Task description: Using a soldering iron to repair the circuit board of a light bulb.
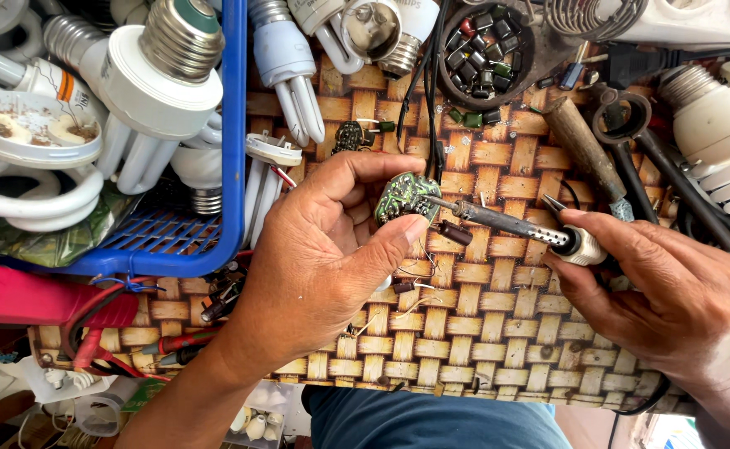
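My left hand (323,249) pinches a small round green circuit board (405,196) between thumb and fingers, holding it just above the woven mat (481,324). My right hand (664,291) grips the white handle of a soldering iron (506,223). The iron's metal shaft points left and its tip touches the board's right edge. A dark cylindrical capacitor (455,233) lies on the mat just under the board, with bare wire leads nearby.
A blue plastic basket (232,166) at the left holds several spiral and tube lamp bulbs. A round dish (483,41) of small dark components sits at the top. Black tongs (631,125), a wooden-handled tool (585,150), another bulb (714,133) and red wires (107,333) surround the mat.
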